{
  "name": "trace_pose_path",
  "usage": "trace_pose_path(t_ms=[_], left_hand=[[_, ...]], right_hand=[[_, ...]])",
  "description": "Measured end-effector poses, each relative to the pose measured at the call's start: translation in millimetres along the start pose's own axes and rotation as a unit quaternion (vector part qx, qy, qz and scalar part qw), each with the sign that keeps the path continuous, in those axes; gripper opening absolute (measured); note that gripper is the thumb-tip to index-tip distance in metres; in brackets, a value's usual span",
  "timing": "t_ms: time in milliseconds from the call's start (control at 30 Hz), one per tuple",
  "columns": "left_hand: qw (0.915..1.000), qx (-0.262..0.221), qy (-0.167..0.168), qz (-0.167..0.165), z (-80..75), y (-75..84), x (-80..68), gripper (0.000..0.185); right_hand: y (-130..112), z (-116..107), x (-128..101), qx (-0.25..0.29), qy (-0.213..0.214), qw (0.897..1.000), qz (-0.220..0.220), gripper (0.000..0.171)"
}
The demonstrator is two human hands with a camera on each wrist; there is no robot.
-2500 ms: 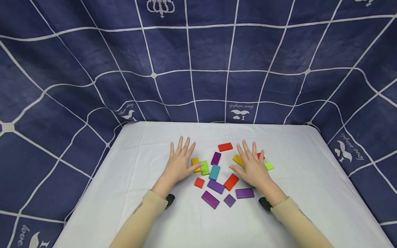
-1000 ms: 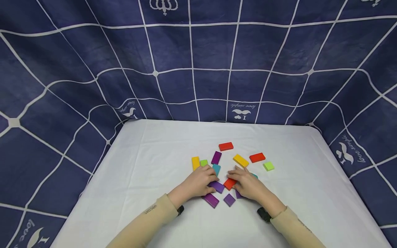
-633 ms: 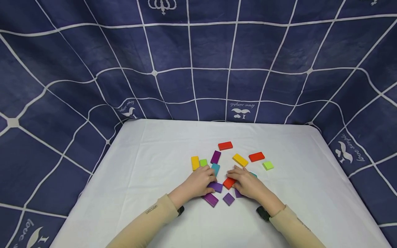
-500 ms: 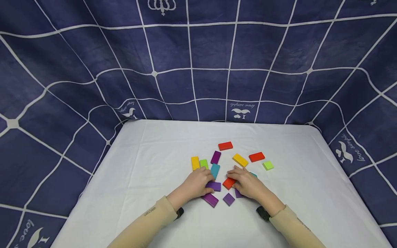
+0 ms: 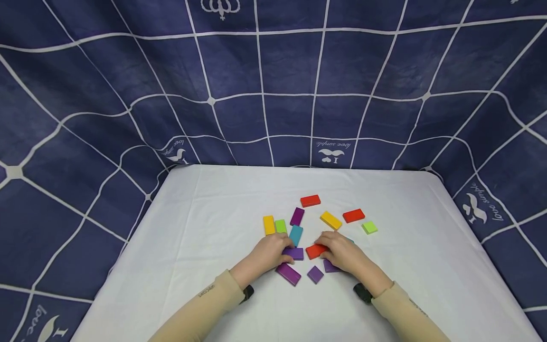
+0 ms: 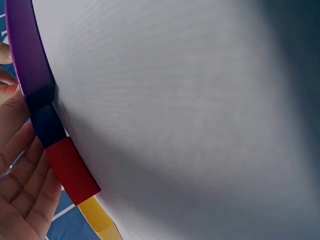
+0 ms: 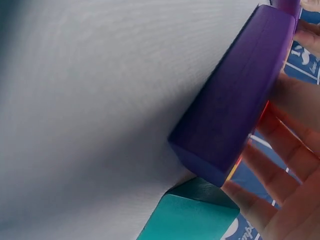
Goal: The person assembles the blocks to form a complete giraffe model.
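In the head view, my left hand (image 5: 268,251) pinches a violet block (image 5: 295,254) between curled fingers and thumb. My right hand (image 5: 344,251) holds the end of a red block (image 5: 315,251) facing it. A teal block (image 5: 296,235) lies just beyond the violet one. Close below the hands are a magenta block (image 5: 288,274), a small purple square block (image 5: 315,274) and another purple block (image 5: 331,266), partly covered by the right hand. The left wrist view shows a small red block (image 6: 72,170) under the left palm. A teal block (image 7: 190,217) sits under the right hand.
Farther back lie yellow blocks (image 5: 331,220) (image 5: 268,225), a lime block (image 5: 280,226), a dark purple block (image 5: 297,216), red blocks (image 5: 310,201) (image 5: 353,215) and a lime square block (image 5: 370,227). A white cloth (image 5: 231,199) covers the table; a blue curtain (image 5: 290,71) surrounds it.
Both hands, spread flat over the blocks at first, have come down and curled onto the violet and red blocks. The violet block has turned to lie nearly crosswise; the red one has turned slightly.
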State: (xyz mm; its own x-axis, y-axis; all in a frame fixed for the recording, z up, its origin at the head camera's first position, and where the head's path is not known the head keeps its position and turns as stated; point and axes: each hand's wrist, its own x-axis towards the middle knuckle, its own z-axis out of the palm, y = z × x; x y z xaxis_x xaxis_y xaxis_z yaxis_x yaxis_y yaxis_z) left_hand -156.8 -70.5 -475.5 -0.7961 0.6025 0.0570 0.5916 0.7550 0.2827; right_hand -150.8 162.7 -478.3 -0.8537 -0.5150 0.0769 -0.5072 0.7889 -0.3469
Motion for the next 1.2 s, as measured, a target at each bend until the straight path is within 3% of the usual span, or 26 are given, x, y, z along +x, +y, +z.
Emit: trace_pose_path(t_ms=[267,633,933,1200], left_hand=[[1.0,-0.004,-0.002,0.001,-0.4,-0.4,-0.4,0.034],[0.9999,0.002,-0.002,0.012,0.3,-0.3,-3.1,0.034],[0.9998,0.006,0.005,0.017,0.7,-7.0,-7.7,0.038],[0.9997,0.0,0.009,0.024,-3.6,-11.4,-9.2,0.034]], right_hand=[[-3.4,0.3,0.2,0.006,-0.002,1.0,0.025,0.031],[-2.4,2.7,0.3,0.024,0.002,1.0,0.003,0.027],[-3.6,5.0,-0.6,0.032,-0.004,0.999,0.023,0.031],[-3.8,3.2,-1.0,0.031,-0.005,0.999,0.015,0.031]])
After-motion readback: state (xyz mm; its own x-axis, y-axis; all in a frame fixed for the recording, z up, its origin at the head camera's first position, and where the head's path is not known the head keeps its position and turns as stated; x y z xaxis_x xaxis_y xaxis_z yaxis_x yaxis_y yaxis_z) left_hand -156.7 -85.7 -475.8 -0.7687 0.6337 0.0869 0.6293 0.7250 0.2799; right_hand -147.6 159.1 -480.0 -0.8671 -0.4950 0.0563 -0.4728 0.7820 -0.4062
